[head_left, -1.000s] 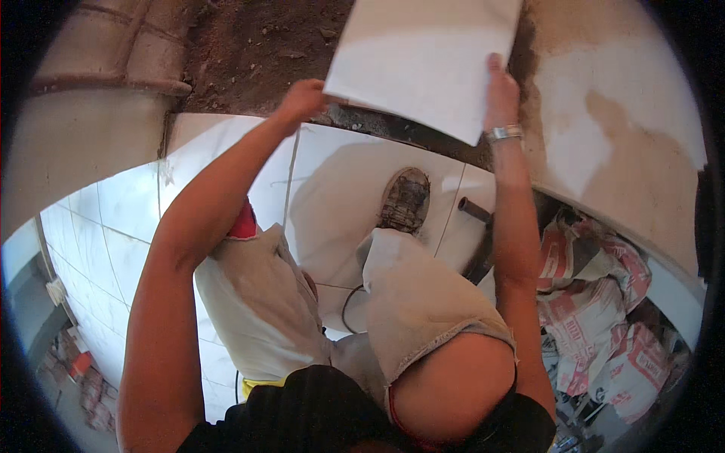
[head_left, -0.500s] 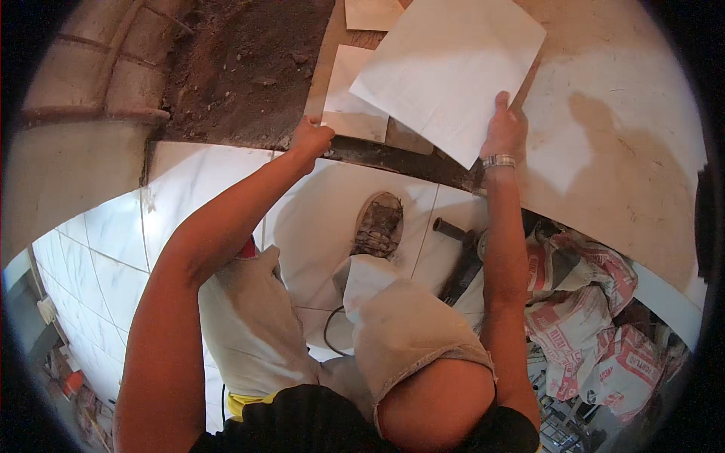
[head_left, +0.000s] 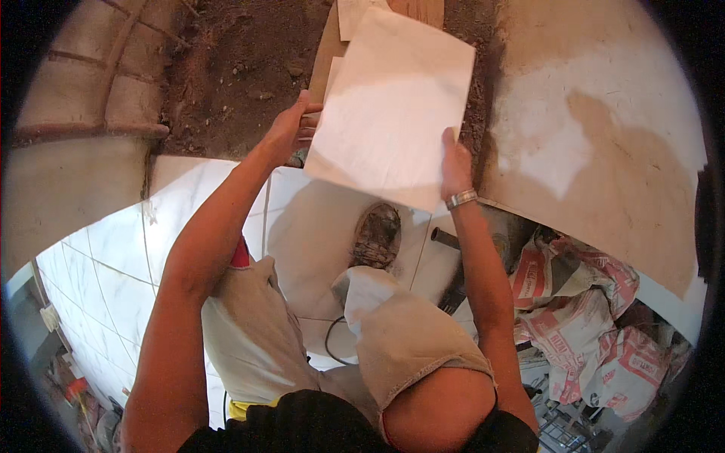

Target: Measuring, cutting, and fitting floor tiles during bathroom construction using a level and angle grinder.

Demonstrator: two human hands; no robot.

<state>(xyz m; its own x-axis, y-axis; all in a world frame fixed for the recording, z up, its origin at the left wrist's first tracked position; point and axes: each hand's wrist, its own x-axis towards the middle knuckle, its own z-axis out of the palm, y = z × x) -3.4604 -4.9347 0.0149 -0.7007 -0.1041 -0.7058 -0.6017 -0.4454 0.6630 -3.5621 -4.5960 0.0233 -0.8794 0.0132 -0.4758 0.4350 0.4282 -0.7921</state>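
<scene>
A large white tile (head_left: 389, 106) is held up in front of me, slightly tilted, over the edge of the tiled floor. My right hand (head_left: 456, 162), with a metal watch band at the wrist, is closed on the tile's lower right edge, thumb on its face. By the tile's left edge is my left hand (head_left: 291, 130), fingers stretched out and apart; whether the fingertips touch the tile is unclear. Beneath and beyond the large tile lie a smaller pale tile piece (head_left: 353, 16) and a brown board (head_left: 326, 57), both partly covered.
Bare dirt (head_left: 242, 83) lies beyond the white tiled floor (head_left: 204, 189). A plastered wall (head_left: 596, 166) stands at right. A dark power tool (head_left: 447, 238) is partly behind my right arm, near crumpled red-and-white sacks (head_left: 574, 325). A black cord (head_left: 329, 340) runs between my legs.
The large tile has moved left and nearer to me and turned more upright, carried by my right hand. My left hand has let go of the board's edge area and opened beside the tile.
</scene>
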